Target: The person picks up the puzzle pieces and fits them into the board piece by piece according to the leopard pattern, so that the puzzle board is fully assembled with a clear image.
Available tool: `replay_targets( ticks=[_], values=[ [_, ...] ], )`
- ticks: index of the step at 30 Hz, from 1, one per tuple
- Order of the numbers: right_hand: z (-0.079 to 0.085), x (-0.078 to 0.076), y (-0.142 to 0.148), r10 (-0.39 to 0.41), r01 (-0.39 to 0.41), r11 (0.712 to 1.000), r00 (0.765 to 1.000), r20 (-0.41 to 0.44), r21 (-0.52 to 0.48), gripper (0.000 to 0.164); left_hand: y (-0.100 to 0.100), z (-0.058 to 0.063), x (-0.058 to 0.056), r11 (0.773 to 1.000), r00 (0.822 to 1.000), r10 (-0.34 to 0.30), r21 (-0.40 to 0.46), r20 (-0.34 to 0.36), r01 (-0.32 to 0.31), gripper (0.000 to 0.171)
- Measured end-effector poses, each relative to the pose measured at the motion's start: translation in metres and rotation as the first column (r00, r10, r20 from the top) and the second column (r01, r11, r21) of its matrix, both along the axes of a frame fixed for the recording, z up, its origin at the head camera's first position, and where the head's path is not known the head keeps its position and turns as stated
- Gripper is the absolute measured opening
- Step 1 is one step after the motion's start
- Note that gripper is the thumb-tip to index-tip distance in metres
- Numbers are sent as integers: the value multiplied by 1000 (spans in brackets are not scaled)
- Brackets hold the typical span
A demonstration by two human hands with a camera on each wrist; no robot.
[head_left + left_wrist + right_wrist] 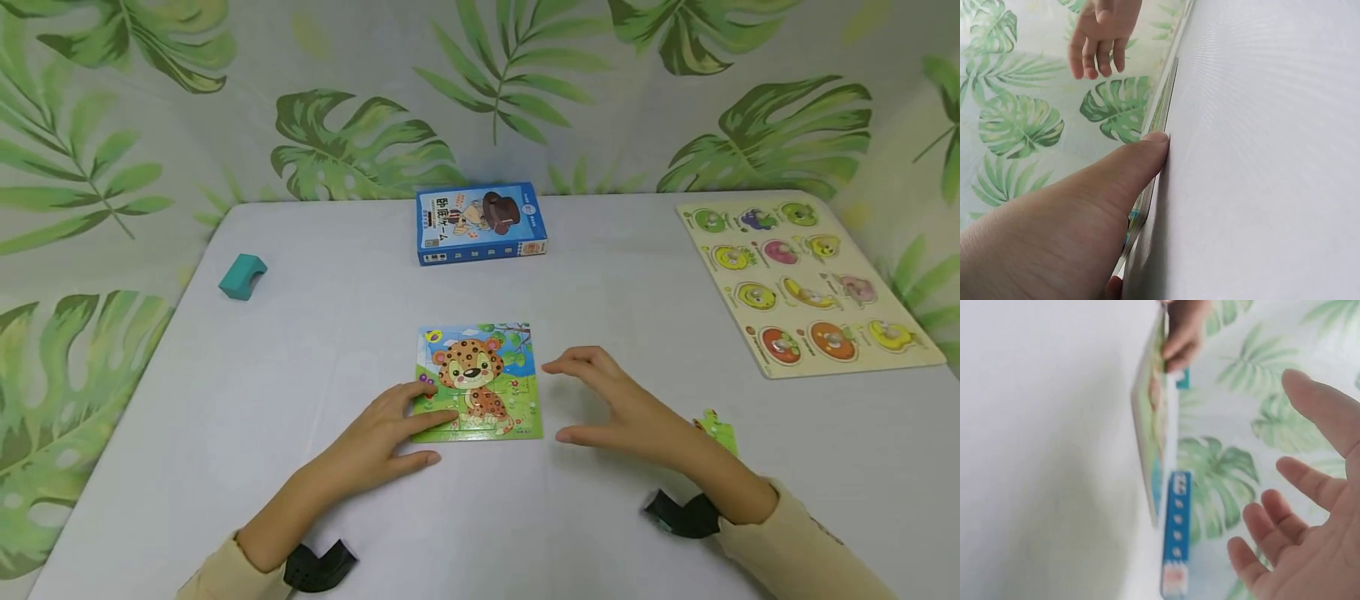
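Observation:
A square jigsaw puzzle (483, 375) with a spotted leopard cub lies flat in the middle of the table. My left hand (386, 425) rests on its lower left part, two fingers extended over the picture. The left thumb (1144, 150) lies along the puzzle's near edge in the left wrist view. Just off the puzzle's right side, my right hand (618, 408) hovers with thumb and fingers spread apart, holding nothing. In the right wrist view the puzzle (1150, 419) appears edge-on, with the right palm (1310, 550) apart from it.
Partly behind my right forearm lies a green puzzle piece (720, 429). A blue game box (480, 223) sits at the back. To the right is a fruit peg board (810, 287). A teal arch block (242, 277) stands at the far left.

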State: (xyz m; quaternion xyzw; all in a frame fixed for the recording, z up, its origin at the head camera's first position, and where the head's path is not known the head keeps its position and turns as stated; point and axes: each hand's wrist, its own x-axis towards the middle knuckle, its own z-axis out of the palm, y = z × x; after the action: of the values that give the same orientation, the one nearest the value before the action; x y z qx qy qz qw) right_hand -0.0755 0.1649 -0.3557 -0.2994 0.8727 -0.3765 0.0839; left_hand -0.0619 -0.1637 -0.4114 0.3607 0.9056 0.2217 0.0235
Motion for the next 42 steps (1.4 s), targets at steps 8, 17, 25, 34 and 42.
replay_targets(
  ticks=[8, 17, 25, 34, 42],
  values=[
    [19, 27, 56, -183, 168, 982, 962, -204, -91, 81, 0, 0, 0, 1000, 1000, 11, 7, 11, -11, 49],
    [7, 47, 99, -328, 286, 941, 901, -284, -179, 92, 1, 1, 0, 1000, 999, 19, 11, 31, -20, 50],
    [-13, 55, 121, -376, 312, 915, 889, -262, -257, 87, 1, 1, 0, 1000, 999, 14, 12, 30, -15, 49],
    [-28, 59, 132, -439, 413, 891, 889, -127, -189, 83, 1, 1, 0, 1000, 999, 20, 9, 33, -20, 49],
    [-43, 57, 139, -400, 394, 915, 912, -88, -82, 78, 0, 0, 0, 1000, 999, 16, 17, 34, -17, 49]
  ],
)
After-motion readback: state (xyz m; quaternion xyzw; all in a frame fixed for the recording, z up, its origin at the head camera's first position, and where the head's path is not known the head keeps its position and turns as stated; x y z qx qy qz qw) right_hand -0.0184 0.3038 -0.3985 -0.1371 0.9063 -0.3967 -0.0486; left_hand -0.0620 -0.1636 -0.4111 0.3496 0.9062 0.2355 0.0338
